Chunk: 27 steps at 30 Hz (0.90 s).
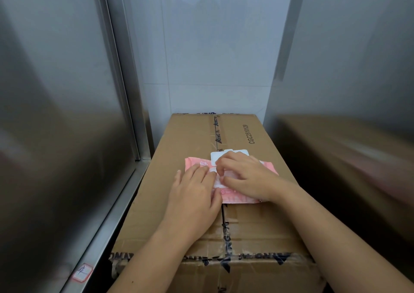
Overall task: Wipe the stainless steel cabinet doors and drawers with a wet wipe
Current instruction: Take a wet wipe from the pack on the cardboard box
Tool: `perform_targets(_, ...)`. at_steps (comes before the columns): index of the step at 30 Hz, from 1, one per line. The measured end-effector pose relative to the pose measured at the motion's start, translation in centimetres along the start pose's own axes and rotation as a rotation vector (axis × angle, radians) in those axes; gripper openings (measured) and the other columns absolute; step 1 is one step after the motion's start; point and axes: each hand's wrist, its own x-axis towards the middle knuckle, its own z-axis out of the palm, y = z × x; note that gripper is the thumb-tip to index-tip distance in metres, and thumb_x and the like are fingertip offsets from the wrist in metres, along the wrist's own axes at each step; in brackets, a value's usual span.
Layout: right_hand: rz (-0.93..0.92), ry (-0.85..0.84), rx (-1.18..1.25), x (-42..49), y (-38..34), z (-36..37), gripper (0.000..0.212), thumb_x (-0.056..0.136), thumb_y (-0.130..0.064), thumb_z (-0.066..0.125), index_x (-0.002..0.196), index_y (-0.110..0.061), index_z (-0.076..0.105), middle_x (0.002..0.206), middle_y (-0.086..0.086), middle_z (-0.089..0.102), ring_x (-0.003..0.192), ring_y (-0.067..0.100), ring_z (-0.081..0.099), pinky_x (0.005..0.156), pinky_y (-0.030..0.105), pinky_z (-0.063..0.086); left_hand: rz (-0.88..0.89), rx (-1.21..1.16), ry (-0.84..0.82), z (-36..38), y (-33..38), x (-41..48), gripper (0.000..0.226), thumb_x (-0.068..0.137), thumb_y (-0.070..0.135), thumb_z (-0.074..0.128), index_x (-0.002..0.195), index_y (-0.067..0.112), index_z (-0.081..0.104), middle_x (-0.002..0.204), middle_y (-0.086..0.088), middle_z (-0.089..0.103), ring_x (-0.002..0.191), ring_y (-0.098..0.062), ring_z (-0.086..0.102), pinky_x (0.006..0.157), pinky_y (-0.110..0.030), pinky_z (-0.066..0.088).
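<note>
A pink wet-wipe pack [240,197] lies flat on top of a cardboard box [190,136]. Its white lid flap [239,152] is folded open toward the far side. My left hand [195,194] lies on the pack's left half with straight fingers, pressing it down. My right hand [248,178] covers the pack's middle, and its curled fingertips pinch at the white wipe in the opening. A stainless steel cabinet door [56,113] fills the left side of the view.
Another steel panel [347,68] stands on the right and reflects the box. A white tiled wall [212,46] is behind the box. A steel ledge [107,225] with a red-edged sticker [82,272] runs along the cabinet's foot at the left.
</note>
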Motion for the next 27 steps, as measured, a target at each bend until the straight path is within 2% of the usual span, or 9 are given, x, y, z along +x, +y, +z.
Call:
perform_targets(6, 0.056, 0.029, 0.065, 0.3, -0.3, 0.0, 0.014, 0.092, -0.03, 0.054, 0.08, -0.033, 0.046, 0.107, -0.008, 0.05, 0.101, 0.006, 0.039, 0.089, 0.025, 0.026, 0.0, 0.002, 0.026, -0.2, 0.2, -0.1, 0.033, 0.089, 0.025, 0.052, 0.12, 0.016, 0.059, 0.128, -0.001, 0.055, 0.127, -0.017, 0.041, 0.106, -0.039, 0.026)
perform_targets(10, 0.114, -0.008, 0.129, 0.5, -0.8, -0.6, 0.012, 0.09, -0.03, 0.058, 0.079, -0.027, 0.052, 0.106, -0.003, 0.05, 0.103, 0.011, 0.041, 0.094, 0.028, 0.03, -0.015, 0.027, -0.029, 0.0, 0.0, 0.0, 0.041, 0.094, 0.035, 0.037, 0.133, 0.024, 0.045, 0.14, 0.009, 0.04, 0.135, -0.008, 0.023, 0.109, -0.032, 0.01)
perform_targets(13, 0.129, -0.044, 0.126, 0.8, -1.1, -1.1, 0.011, 0.088, -0.026, 0.06, 0.079, -0.024, 0.054, 0.106, 0.0, 0.048, 0.102, 0.009, 0.04, 0.094, 0.029, 0.032, -0.017, 0.036, -0.034, 0.1, 0.0, 0.0, 0.041, 0.094, 0.036, 0.035, 0.132, 0.026, 0.044, 0.141, 0.01, 0.039, 0.135, -0.007, 0.021, 0.109, -0.031, 0.008)
perform_targets(23, 0.175, 0.04, 0.033, 1.2, -1.3, -1.1, 0.016, 0.081, -0.031, 0.066, 0.071, -0.027, 0.055, 0.094, -0.004, 0.043, 0.093, 0.009, 0.036, 0.081, 0.022, 0.027, -0.016, -0.002, 0.002, -0.4, 0.2, -0.1, 0.041, 0.093, 0.031, 0.039, 0.13, 0.018, 0.05, 0.138, 0.003, 0.045, 0.134, -0.014, 0.031, 0.111, -0.036, 0.015)
perform_targets(25, 0.195, 0.037, 0.031, 1.2, -1.1, -1.0, 0.016, 0.081, -0.031, 0.066, 0.069, -0.027, 0.056, 0.088, -0.007, 0.041, 0.089, 0.007, 0.037, 0.076, 0.02, 0.029, -0.019, 0.014, -0.021, -0.4, 0.2, 0.0, 0.043, 0.094, 0.033, 0.037, 0.136, 0.022, 0.043, 0.143, 0.007, 0.038, 0.136, -0.009, 0.024, 0.111, -0.033, 0.007)
perform_targets(27, 0.211, 0.048, 0.065, 1.2, -1.1, -0.8, 0.016, 0.08, -0.027, 0.066, 0.067, -0.027, 0.057, 0.085, -0.01, 0.042, 0.081, 0.003, 0.038, 0.065, 0.014, 0.03, -0.015, 0.015, -0.026, -0.2, 0.0, 0.0, 0.044, 0.095, 0.033, 0.036, 0.138, 0.024, 0.039, 0.146, 0.009, 0.033, 0.137, -0.005, 0.019, 0.109, -0.03, 0.002)
